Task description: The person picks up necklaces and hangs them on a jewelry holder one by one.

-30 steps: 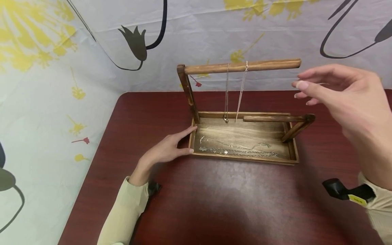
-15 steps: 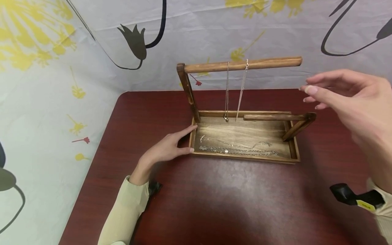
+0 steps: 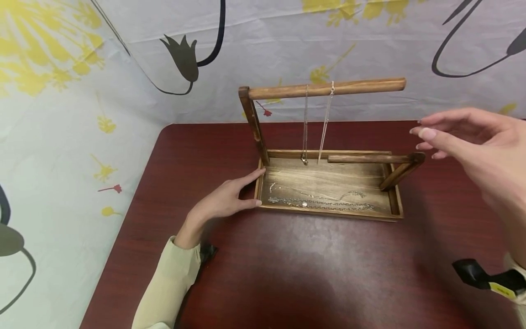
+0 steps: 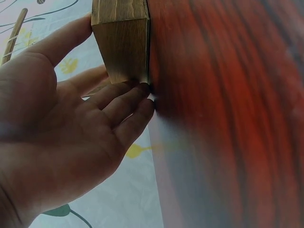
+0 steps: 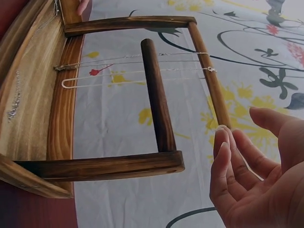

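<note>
A wooden jewelry stand, with a shallow tray [image 3: 395, 201] below a long upper bar [image 3: 365, 86] and a shorter lower bar [image 3: 365, 159], stands on the table. From the upper bar hang a darker necklace [image 3: 306, 123] with a small pendant and a thin silver necklace [image 3: 326, 121]. Several silver chains [image 3: 341, 206] lie along the tray's front. My left hand [image 3: 223, 198] rests against the tray's left end, thumb at the front corner and fingers fairly straight. My right hand [image 3: 489, 141] hovers right of the stand, holding nothing, with thumb and fingers apart in the right wrist view.
The dark red table [image 3: 312, 274] extends in front of the tray. A pale cloth [image 3: 222, 105] with printed flowers hangs behind and to the left. Both posts of the stand rise from the tray's ends, and the upper bar's right end is free.
My right hand has moved right and downward, away from the upper bar's free end. The left hand, the stand and the necklaces have stayed in place.
</note>
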Available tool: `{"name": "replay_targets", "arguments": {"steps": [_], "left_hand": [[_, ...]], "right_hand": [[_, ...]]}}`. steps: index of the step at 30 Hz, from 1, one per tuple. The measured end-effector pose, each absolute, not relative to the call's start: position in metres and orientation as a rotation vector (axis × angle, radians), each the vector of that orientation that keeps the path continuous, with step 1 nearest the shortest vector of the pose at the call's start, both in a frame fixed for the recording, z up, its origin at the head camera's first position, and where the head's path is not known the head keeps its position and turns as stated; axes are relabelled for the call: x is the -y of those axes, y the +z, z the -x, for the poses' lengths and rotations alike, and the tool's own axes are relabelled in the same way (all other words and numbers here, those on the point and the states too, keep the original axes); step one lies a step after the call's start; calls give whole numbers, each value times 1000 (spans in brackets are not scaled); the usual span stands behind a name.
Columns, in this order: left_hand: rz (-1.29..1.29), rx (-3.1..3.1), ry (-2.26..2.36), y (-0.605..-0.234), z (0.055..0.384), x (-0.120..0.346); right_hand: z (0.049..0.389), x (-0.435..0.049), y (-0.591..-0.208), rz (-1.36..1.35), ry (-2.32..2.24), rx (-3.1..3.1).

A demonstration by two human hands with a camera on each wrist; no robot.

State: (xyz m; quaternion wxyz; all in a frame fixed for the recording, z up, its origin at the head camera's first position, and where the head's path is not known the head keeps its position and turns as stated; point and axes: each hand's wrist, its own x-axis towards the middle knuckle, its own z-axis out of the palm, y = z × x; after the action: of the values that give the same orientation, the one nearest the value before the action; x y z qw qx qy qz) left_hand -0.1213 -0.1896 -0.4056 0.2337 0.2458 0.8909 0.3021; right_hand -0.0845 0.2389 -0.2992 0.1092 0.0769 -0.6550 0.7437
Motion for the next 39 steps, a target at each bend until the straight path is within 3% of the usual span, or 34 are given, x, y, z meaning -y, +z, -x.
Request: {"name": "replay_targets", "arguments": {"steps": [25,32,39], "left_hand": [[-656,-2519,810,-405,120,187],[-666,-2549,833,-404,121,185],[-651,-2552,840,-405,121,184]], "right_hand": [[66,-242,-314,-188,2086,2061],[58,-240,-313,-28,1804,2333],[53,-239,-318,7,1806,2368]]}}
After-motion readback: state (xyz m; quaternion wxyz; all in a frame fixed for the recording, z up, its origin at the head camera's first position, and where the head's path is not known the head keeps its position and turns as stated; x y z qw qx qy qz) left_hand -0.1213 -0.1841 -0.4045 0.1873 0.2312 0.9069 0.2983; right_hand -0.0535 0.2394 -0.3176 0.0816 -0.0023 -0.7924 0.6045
